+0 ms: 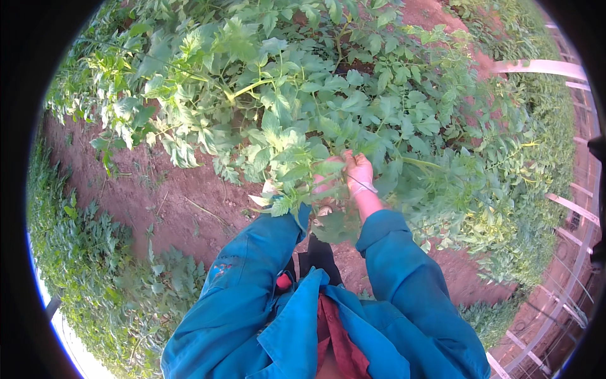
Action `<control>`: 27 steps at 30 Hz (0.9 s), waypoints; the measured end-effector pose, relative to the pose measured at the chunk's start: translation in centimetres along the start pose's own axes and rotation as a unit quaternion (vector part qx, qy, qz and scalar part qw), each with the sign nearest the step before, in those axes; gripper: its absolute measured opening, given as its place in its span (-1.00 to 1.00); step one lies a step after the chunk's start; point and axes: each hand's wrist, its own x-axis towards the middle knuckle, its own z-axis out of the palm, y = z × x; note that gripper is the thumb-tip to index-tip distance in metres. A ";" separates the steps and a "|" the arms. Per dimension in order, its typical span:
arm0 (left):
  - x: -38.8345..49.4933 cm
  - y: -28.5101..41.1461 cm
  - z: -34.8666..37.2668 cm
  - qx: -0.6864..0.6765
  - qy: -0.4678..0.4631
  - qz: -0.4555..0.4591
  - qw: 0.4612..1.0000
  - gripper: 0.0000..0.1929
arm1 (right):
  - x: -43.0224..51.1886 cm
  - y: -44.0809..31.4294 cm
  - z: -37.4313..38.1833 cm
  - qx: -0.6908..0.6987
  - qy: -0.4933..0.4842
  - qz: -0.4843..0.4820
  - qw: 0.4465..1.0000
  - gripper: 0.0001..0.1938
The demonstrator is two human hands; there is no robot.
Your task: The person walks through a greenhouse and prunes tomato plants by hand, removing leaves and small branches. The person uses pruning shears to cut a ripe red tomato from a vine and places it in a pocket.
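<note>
Tomato-like leafy plants fill the space in front of me. My right hand is among the leaves at the near side of the row, its fingers curled at a stem; what exactly they pinch is hidden. Close on its left, my left hand shows only in part behind leaves, and its fingers are covered. A thin dark string crosses by my right wrist, which has a pale band round it. Both forearms wear rolled-up blue sleeves.
Bare reddish soil runs along the near side of the row. Another row of green plants grows at the lower left. At the right edge stands a frame of pale bars. A thin line crosses the upper left foliage.
</note>
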 end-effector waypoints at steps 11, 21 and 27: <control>2.7 -3.7 -1.3 -0.166 0.021 0.095 0.981 -0.65 | -2.7 -5.0 -1.6 0.154 0.053 -0.082 0.983 -0.91; -3.4 6.4 -3.6 -0.254 0.182 -0.100 0.945 -0.58 | -13.3 -13.2 -10.0 -0.385 -0.133 -0.145 0.902 -0.20; -1.0 13.0 -5.4 -0.412 0.140 0.002 0.900 -0.54 | -13.1 -22.7 -5.6 -0.103 -0.301 -0.335 0.887 -0.67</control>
